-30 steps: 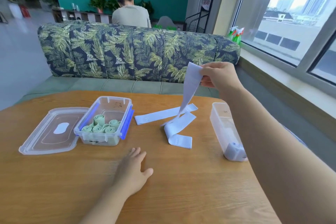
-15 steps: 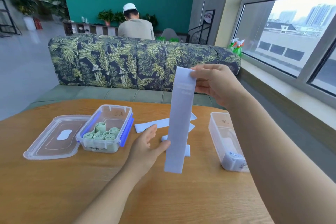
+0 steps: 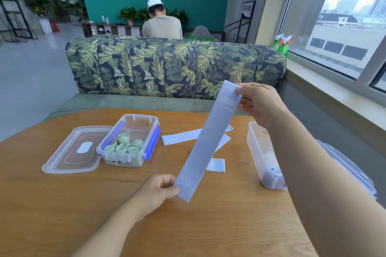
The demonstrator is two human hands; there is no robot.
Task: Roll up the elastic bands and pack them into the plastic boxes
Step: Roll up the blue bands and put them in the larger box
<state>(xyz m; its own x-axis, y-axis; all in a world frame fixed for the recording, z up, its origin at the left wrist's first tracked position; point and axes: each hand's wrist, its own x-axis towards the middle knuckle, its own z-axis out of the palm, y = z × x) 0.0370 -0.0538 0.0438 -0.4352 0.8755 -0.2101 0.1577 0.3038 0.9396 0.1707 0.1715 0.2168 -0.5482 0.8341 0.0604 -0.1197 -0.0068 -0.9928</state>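
Note:
A long pale-blue elastic band (image 3: 208, 142) is stretched out flat in the air above the wooden table. My right hand (image 3: 260, 103) pinches its top end and my left hand (image 3: 158, 191) pinches its bottom corner. Two more pale-blue bands (image 3: 179, 139) lie flat on the table behind it. A clear plastic box with blue clips (image 3: 133, 125) holds several rolled green bands (image 3: 123, 148). A second clear box (image 3: 258, 148) at the right holds a rolled pale-blue band (image 3: 273, 173); my right forearm hides part of it.
The loose lid (image 3: 69, 156) of the left box lies beside it. Another lid (image 3: 346, 165) peeks out behind my right forearm. The round wooden table (image 3: 52, 204) faces a leaf-patterned sofa (image 3: 167, 64), and a person sits with their back turned behind it.
My right hand lifted the band off the table until it hung straight. My left hand rose from the tabletop and took hold of the band's lower end.

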